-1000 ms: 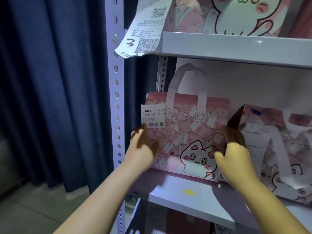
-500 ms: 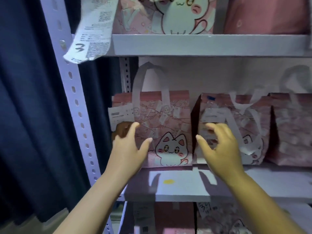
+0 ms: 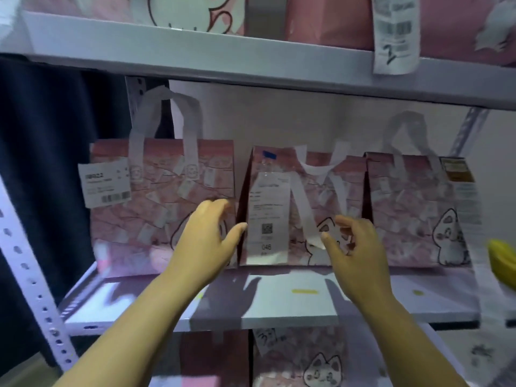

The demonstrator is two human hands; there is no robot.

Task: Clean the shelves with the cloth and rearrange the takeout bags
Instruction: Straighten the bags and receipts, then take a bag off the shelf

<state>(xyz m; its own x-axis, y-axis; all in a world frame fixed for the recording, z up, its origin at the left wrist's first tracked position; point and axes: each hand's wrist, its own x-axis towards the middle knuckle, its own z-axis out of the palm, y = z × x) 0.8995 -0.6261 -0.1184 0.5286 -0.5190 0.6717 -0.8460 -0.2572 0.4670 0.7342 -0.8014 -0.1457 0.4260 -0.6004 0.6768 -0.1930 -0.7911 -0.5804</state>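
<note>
Three pink takeout bags with cat prints stand upright in a row on the middle shelf point(image 3: 290, 308): a left bag point(image 3: 139, 208) with a white label, a middle bag point(image 3: 301, 208) with a long receipt, and a right bag point(image 3: 413, 213). My left hand point(image 3: 206, 241) hovers with fingers spread in front of the gap between the left and middle bags. In front of the middle bag's cat print, my right hand point(image 3: 354, 247) has its fingers loosely bent and holds nothing. No cloth is in view.
The upper shelf point(image 3: 223, 62) carries more pink bags and a hanging receipt point(image 3: 396, 34). More bags stand on the lower shelf point(image 3: 307, 358). A perforated upright post point(image 3: 36, 289) and dark curtain point(image 3: 42, 163) lie left. A yellow object point(image 3: 502, 261) shows at the right edge.
The view has swung right. Both hands have left the left bag and moved right to the middle bag; the third bag is now in view.
</note>
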